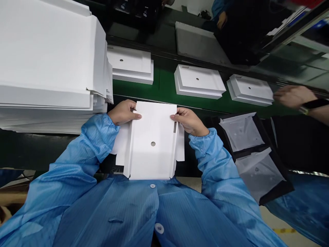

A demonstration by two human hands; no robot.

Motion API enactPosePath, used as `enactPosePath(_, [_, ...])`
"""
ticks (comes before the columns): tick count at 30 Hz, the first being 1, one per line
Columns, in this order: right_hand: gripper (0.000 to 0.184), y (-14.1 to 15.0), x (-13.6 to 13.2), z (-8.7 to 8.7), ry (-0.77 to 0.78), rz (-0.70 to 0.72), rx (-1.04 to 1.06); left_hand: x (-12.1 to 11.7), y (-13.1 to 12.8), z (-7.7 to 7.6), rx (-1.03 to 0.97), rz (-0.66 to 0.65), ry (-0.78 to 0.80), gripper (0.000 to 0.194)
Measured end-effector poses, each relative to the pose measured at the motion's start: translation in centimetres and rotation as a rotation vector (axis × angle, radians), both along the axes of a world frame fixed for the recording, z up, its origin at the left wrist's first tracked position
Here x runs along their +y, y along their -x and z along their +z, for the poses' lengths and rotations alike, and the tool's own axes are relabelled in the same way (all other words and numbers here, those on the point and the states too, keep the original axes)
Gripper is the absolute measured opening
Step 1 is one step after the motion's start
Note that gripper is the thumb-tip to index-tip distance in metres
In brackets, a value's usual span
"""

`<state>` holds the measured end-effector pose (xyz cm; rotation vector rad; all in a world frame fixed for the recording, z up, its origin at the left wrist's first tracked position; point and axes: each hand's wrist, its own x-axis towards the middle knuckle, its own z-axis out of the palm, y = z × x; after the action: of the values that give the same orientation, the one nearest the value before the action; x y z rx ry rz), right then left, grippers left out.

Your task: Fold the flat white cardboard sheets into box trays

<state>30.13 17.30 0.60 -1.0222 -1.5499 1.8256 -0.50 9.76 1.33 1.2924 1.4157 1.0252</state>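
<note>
In the centre of the frame, the left hand (pixel 124 112) pinches a white card blank (pixel 152 132) near its upper left corner, the right hand (pixel 189 121) pinches it near its upper right; stacked white sheets (pixel 46 58) fill the upper left, and white boxes (pixel 199 80) sit on a green belt (pixel 164 79) above

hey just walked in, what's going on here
A person in a blue buttoned smock grips a white, partly folded cardboard piece with a round hole, the left hand and right hand at its upper corners. A tall stack of white cardboard sheets stands to the left. Beyond, three white rectangular cardboard boxes sit along a green flat surface. A co-worker's hand is close beside the rightmost box; whether it touches is unclear.
</note>
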Motion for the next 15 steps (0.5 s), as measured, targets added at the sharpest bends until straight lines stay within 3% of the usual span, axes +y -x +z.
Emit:
enactPosePath(4, [0.042, -0.1, 0.8, -0.4, -0.022, 0.06, 0.005, -0.5, 0.7, -0.3, 0.091, -0.056, 0.021, 0.03])
enactPosePath(12, [0.048, -1.0, 0.5, -1.4, 0.018, 0.142, 0.03, -2.1, -0.2, -1.7, -0.292, -0.053, 0.093, 0.037])
enactPosePath(15, [0.047, -1.4, 0.3, -1.2, -0.068, 0.204, -0.01, -2.1, 0.1, -1.7, -0.174, -0.152, 0.05, 0.036])
